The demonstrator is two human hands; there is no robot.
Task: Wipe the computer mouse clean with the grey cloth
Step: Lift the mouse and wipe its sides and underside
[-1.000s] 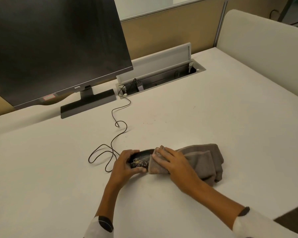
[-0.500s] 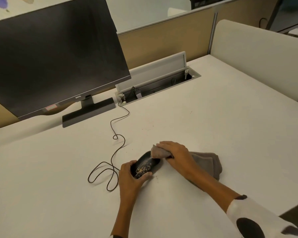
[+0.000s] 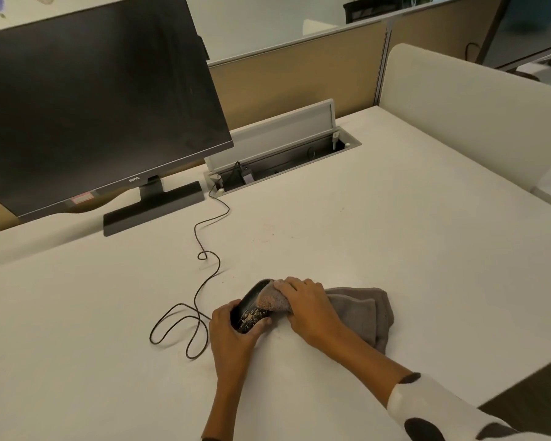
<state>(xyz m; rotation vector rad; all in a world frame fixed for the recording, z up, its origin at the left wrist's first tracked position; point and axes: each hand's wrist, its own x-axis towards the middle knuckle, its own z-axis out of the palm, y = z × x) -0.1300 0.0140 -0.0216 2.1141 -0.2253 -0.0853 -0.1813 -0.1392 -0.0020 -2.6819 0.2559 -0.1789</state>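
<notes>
Holding the dirty mouse (image 3: 250,308) in a closed grip, the left hand (image 3: 233,337) steadies it while the right hand (image 3: 309,308) presses the bunched grey cloth (image 3: 357,313) onto it.

One head-worn camera looks forward and steeply down onto the white desk (image 3: 395,249); the monitor (image 3: 93,100) stands far left of centre. The near edge sits close, perhaps directly beneath.

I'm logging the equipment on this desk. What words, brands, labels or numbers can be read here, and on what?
"BenQ": on the lower bezel of the monitor, above its stand.
Pinkish sticker on the same bezel, left of the stand: too blurred to read.
Mouse and grey cloth: no text visible.
</notes>
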